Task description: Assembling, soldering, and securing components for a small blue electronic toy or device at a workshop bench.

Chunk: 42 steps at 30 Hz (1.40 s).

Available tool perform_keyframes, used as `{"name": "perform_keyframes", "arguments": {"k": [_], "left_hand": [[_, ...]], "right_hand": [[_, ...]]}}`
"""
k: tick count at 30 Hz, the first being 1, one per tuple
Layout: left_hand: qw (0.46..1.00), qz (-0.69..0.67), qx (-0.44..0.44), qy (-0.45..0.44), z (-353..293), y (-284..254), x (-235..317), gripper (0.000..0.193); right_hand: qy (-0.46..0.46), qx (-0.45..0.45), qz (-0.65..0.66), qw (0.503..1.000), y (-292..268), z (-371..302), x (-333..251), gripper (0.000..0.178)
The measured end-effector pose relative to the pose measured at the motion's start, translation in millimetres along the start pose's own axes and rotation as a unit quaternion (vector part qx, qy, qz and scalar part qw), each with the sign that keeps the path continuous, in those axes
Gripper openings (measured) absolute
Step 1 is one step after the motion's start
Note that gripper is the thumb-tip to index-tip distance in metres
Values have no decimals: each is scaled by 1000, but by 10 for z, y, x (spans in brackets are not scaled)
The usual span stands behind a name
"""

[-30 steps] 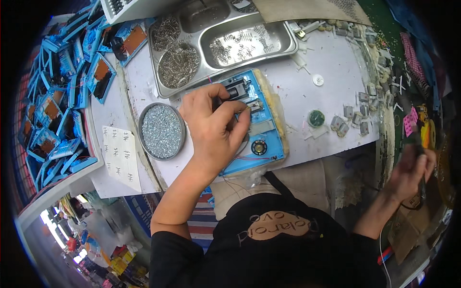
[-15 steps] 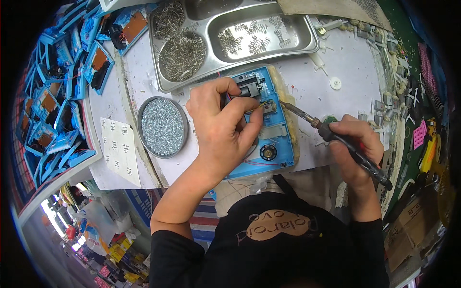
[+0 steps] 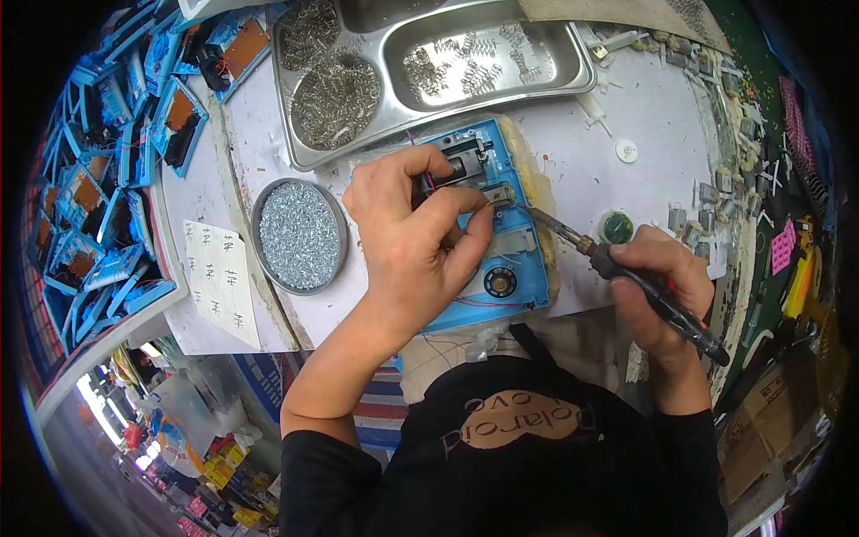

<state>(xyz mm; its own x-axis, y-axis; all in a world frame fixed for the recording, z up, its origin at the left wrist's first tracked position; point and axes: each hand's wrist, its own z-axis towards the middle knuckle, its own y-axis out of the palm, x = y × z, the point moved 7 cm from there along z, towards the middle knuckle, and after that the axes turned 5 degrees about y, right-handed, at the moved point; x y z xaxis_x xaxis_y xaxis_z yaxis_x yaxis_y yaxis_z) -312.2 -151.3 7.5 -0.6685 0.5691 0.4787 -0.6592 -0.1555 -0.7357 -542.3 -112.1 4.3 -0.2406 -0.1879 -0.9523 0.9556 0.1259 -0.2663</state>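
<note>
blue plastic, thin-walled by the look of it, makes up the casing (image 3: 528,268) lying open beneath my left hand (image 3: 407,240) and reaching out past its fingertips. i would expect it to be light and fairly stiff, easy to nudge askew, so its outer rim is the place to take hold, away from the round black disc (image 3: 500,283) below my left fingertips and the small metal part (image 3: 501,192) just beyond them. the yellowish pad (image 3: 519,161) under it looks soft and may give a little.

my left hand is narrow, thumb and forefinger pinched on what looks like a thin wire (image 3: 491,205); the grip itself is partly hidden. that strand should be limp and nearly weightless, quick to bend and easy to lose, best held close to its end.

my right hand (image 3: 667,282) is closed around the dark handle of a soldering iron (image 3: 601,258), its tip pointing left, near my left fingertips; i cannot tell whether it touches anything. i judge it rigid, light enough for a thumb-and-finger hold, and safe to grasp only by the handle, since the metal shaft may be hot
</note>
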Motion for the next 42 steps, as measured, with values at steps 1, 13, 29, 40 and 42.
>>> {"name": "perform_keyframes", "arguments": {"k": [1, 13, 29, 40, 42], "left_hand": [[1000, 2, 0, -2, -1, 0, 1, 20], [1000, 8, -4, -11, -16, -6, 8, 19], [1000, 17, -5, 0, -12, -6, 18, 18], [999, 39, -35, 2, -1, -21, 59, 17], [998, 43, -35, 3, 0, -31, 70, 17]], "right_hand": [[-1, 1, 0, 1000, 3, 2, 0, 25], [0, -7, -8, 1000, 26, 25, -16, 24], [-155, -23, -89, 984, 90, 26, -151, 29], [-122, -14, -67, 990, 10, 16, -162, 30], [-117, -14, -65, 991, -16, 12, -155, 30]]}}
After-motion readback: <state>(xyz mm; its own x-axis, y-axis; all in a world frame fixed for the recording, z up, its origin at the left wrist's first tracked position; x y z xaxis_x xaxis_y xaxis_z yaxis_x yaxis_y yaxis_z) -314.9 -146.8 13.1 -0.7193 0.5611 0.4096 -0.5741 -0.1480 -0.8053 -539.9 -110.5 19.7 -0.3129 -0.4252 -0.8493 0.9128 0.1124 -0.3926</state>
